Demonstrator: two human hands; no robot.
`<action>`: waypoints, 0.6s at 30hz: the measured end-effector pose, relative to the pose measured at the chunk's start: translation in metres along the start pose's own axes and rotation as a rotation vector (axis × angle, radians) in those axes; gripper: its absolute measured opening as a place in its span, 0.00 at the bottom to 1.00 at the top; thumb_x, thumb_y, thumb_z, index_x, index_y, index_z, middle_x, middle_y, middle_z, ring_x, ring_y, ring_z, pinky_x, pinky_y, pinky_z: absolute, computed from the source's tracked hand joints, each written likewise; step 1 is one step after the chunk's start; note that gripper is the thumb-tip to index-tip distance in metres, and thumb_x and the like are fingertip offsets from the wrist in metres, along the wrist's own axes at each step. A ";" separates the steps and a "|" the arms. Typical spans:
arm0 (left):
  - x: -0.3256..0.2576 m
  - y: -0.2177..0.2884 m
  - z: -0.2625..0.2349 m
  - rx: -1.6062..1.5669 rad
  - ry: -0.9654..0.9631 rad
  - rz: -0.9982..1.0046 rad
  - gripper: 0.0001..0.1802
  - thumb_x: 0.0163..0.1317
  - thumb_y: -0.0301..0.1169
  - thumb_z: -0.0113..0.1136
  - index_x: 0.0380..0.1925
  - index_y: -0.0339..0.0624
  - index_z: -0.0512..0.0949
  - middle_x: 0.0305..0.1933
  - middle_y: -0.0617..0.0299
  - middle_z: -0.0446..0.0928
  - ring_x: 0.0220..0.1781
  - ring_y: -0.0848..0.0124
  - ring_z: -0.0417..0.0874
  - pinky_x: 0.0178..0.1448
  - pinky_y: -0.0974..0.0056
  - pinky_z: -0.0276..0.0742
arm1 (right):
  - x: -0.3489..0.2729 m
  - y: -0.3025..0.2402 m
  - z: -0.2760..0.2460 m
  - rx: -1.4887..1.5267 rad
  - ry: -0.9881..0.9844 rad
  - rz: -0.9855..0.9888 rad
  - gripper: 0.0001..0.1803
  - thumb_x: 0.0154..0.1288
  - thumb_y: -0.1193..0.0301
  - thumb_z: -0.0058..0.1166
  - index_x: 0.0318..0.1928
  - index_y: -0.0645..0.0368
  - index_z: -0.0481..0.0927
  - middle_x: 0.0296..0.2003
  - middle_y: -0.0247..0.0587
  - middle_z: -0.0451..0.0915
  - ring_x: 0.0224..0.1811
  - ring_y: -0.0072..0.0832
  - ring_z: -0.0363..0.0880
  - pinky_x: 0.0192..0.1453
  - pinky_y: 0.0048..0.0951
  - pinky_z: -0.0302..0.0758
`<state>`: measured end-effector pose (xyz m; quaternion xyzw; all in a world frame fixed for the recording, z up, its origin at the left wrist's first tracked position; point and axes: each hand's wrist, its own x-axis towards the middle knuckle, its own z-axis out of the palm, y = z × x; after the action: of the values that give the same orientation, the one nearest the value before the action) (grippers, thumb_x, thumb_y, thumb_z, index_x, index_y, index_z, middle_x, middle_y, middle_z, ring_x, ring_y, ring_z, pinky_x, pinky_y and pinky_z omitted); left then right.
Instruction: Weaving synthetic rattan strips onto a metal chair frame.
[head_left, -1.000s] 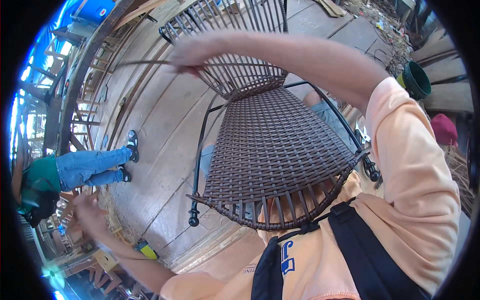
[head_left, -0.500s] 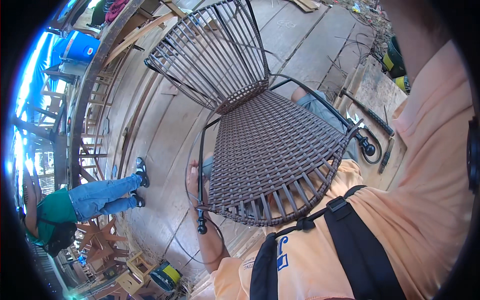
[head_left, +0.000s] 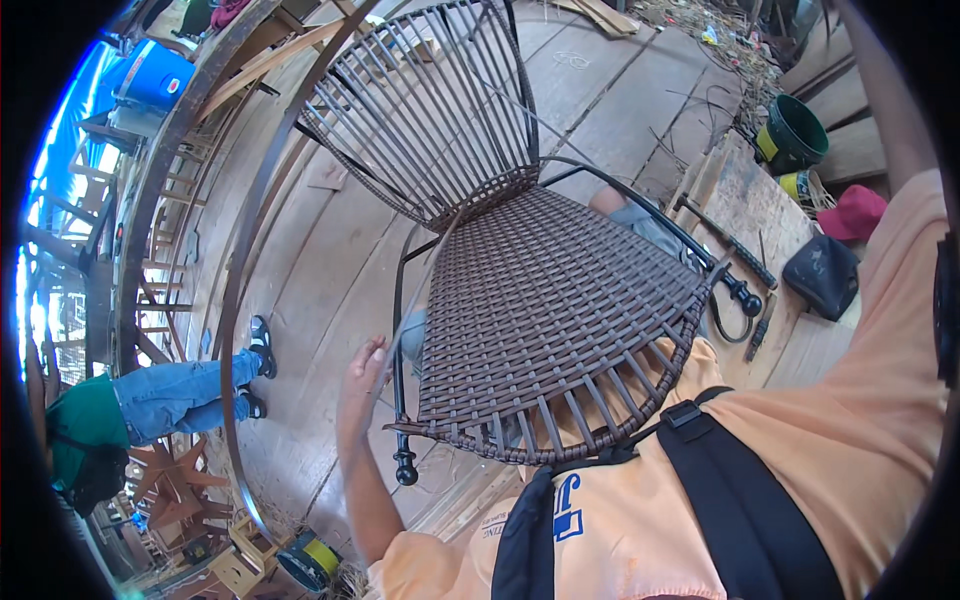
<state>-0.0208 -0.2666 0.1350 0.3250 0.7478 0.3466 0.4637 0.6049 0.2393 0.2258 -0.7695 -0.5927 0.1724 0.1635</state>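
A dark brown woven chair (head_left: 560,310) lies tilted across my lap, its slatted back pointing away and its tightly woven seat near me. My left hand (head_left: 365,368) is closed beside the chair's black metal side frame (head_left: 401,330), pinching a thin brown weaving strand (head_left: 412,290). That strand runs up toward the joint of seat and back. Another length of strand (head_left: 233,300) makes a wide arc close to the camera on the left. My right arm (head_left: 890,90) stretches up at the far right; its hand is beyond the picture's edge.
At right, a wooden board (head_left: 745,190) carries a hammer-like tool (head_left: 725,240), beside a black pouch (head_left: 822,277), a red cap (head_left: 852,212) and a green bucket (head_left: 793,132). A person in a green shirt (head_left: 85,420) stands left, near wooden frames and a blue cooler (head_left: 155,75).
My left hand has moved left, away from the side frame. My right arm has swung outward, uncovering the cap and pouch. The strand now sweeps in a large arc at left.
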 end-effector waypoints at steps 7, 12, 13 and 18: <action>0.034 -0.011 0.008 -0.008 -0.016 -0.080 0.30 0.64 0.42 0.50 0.58 0.29 0.63 0.55 0.53 0.71 0.47 0.72 0.74 0.53 0.68 0.69 | 0.016 0.056 0.050 -0.109 -0.129 0.313 0.21 0.55 0.58 0.54 0.43 0.61 0.75 0.33 0.46 0.77 0.30 0.32 0.78 0.32 0.43 0.75; 0.058 -0.019 0.048 -0.561 0.041 0.199 0.29 0.66 0.42 0.48 0.58 0.29 0.62 0.60 0.51 0.67 0.61 0.63 0.69 0.65 0.61 0.63 | -0.037 -0.049 0.159 -0.317 -0.417 -0.377 0.17 0.60 0.58 0.47 0.40 0.60 0.74 0.26 0.43 0.75 0.23 0.29 0.74 0.23 0.33 0.71; 0.057 -0.020 0.053 -0.769 0.051 0.163 0.27 0.66 0.42 0.47 0.57 0.30 0.63 0.61 0.51 0.66 0.63 0.63 0.67 0.66 0.61 0.61 | -0.051 -0.070 0.179 -0.156 -0.396 -0.308 0.19 0.60 0.58 0.47 0.44 0.59 0.73 0.31 0.42 0.75 0.25 0.27 0.72 0.25 0.33 0.71; 0.050 -0.020 0.066 -1.002 0.350 0.268 0.21 0.66 0.40 0.49 0.48 0.33 0.69 0.52 0.54 0.72 0.55 0.66 0.71 0.62 0.61 0.65 | -0.113 -0.172 0.247 -0.535 -0.307 -0.762 0.21 0.60 0.57 0.49 0.50 0.56 0.73 0.42 0.50 0.78 0.42 0.41 0.79 0.44 0.41 0.73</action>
<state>0.0187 -0.2230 0.0741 0.0942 0.5093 0.7653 0.3822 0.3175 0.1834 0.0934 -0.4787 -0.8729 0.0534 -0.0781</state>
